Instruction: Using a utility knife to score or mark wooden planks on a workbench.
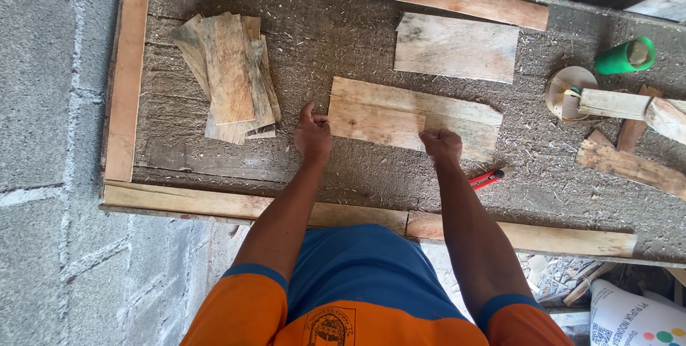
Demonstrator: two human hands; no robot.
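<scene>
Two thin wooden boards lie stacked in the middle of the sawdust-covered workbench (336, 39). The smaller top board (375, 123) rests on a longer board (464, 114). My left hand (313, 134) grips the top board's left end, thumb up along the edge. At the right end of the top board my right hand (441, 144) is curled like a fist, fingers on the wood.
A pile of several thin boards (230, 78) lies at the left. Another board (456, 47) sits behind. Red-handled pliers (487, 178), a green cup (624, 57), a wooden mallet (607, 102) and scrap pieces (629, 166) are at the right. Wooden rails edge the bench.
</scene>
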